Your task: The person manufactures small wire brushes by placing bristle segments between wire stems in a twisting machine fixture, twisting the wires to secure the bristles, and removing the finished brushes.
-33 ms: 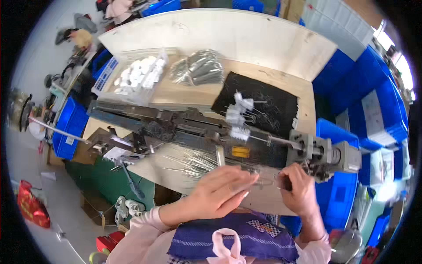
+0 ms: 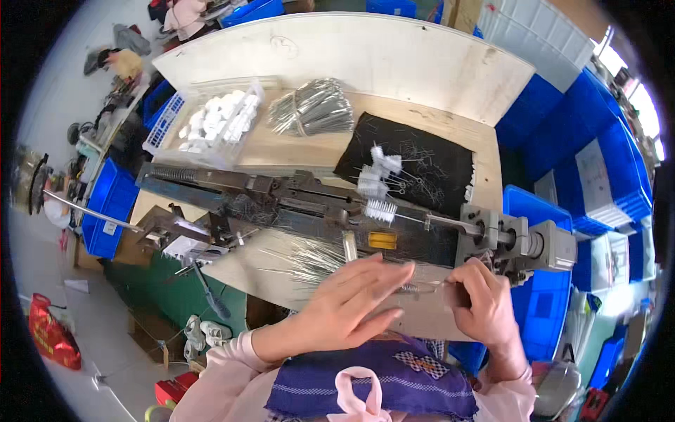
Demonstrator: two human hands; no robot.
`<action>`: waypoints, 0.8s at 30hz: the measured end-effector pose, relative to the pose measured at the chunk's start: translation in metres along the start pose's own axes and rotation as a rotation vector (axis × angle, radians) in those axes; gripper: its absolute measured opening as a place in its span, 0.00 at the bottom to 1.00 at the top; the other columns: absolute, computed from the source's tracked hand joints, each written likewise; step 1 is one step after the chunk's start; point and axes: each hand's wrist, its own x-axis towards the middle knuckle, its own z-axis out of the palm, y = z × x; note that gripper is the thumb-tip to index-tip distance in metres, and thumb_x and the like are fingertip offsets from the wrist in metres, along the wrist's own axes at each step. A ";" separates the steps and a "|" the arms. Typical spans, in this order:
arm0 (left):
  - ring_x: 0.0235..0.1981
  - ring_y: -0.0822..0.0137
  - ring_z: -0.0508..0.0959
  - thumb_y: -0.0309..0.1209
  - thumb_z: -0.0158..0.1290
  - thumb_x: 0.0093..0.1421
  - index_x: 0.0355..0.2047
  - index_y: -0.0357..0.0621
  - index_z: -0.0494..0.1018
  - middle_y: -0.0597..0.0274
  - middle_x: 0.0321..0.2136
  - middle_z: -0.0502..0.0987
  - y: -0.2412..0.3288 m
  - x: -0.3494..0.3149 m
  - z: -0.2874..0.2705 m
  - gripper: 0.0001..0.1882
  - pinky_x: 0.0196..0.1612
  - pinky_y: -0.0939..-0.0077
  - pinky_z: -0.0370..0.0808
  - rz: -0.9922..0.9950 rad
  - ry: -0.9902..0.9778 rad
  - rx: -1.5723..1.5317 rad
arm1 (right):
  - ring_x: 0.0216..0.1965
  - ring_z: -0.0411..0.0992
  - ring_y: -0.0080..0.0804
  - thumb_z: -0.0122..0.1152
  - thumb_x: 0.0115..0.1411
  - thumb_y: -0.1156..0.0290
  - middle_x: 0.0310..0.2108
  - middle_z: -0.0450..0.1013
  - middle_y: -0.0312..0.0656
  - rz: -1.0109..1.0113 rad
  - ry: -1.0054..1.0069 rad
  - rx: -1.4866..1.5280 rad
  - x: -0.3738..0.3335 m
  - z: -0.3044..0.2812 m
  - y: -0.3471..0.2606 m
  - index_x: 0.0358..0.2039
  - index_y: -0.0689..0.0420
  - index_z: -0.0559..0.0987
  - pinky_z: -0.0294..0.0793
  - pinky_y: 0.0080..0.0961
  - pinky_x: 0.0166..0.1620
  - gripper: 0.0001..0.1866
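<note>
My left hand (image 2: 355, 302) is stretched out flat with its fingers apart, just in front of a bundle of loose thin metal wires (image 2: 309, 260). My right hand (image 2: 481, 299) is closed in a pinch near the machine's right end. Between the hands, a thin wire (image 2: 425, 287) runs from my right fingertips toward my left fingers; its far end is blurred. Beyond the hands lies a long, dark metal machine (image 2: 309, 200). A white-bristled brush (image 2: 380, 209) sits on it, its wire stem reaching toward the grey chuck-like head (image 2: 492, 235).
On a black mat (image 2: 436, 158) lie several white brushes (image 2: 376, 176) and scattered wire bits. Behind the machine are a tied wire bundle (image 2: 313, 109) and a clear basket (image 2: 158, 130) of white pieces. Blue bins (image 2: 590, 162) stand at right. A yellow block (image 2: 382, 240) lies on the machine.
My left thumb has spread farther from its fingers. My right hand has shifted slightly right. The whole view has moved a little; the machine and brushes look the same.
</note>
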 end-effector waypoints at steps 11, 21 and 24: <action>0.39 0.70 0.73 0.36 0.37 0.70 0.42 0.39 0.67 0.61 0.39 0.68 -0.035 -0.077 -0.007 0.14 0.37 0.78 0.74 -0.798 0.223 -0.480 | 0.28 0.73 0.42 0.57 0.47 0.81 0.27 0.70 0.43 -0.039 0.027 -0.073 0.065 0.016 0.019 0.34 0.59 0.77 0.74 0.33 0.30 0.11; 0.12 0.83 0.59 0.42 0.41 0.68 0.43 0.48 0.70 0.71 0.18 0.57 0.005 -0.020 -0.044 0.14 0.13 0.86 0.57 -0.770 0.449 -1.572 | 0.29 0.70 0.40 0.59 0.43 0.81 0.25 0.69 0.41 -0.201 -0.038 -0.214 0.075 0.043 0.029 0.31 0.58 0.77 0.73 0.34 0.30 0.11; 0.07 0.80 0.59 0.39 0.45 0.67 0.48 0.48 0.72 0.72 0.16 0.60 -0.023 -0.074 -0.067 0.14 0.08 0.81 0.56 -0.790 0.750 -1.789 | 0.29 0.70 0.42 0.57 0.42 0.83 0.25 0.68 0.43 -0.155 -0.075 -0.110 0.066 0.037 0.023 0.31 0.59 0.76 0.72 0.36 0.30 0.12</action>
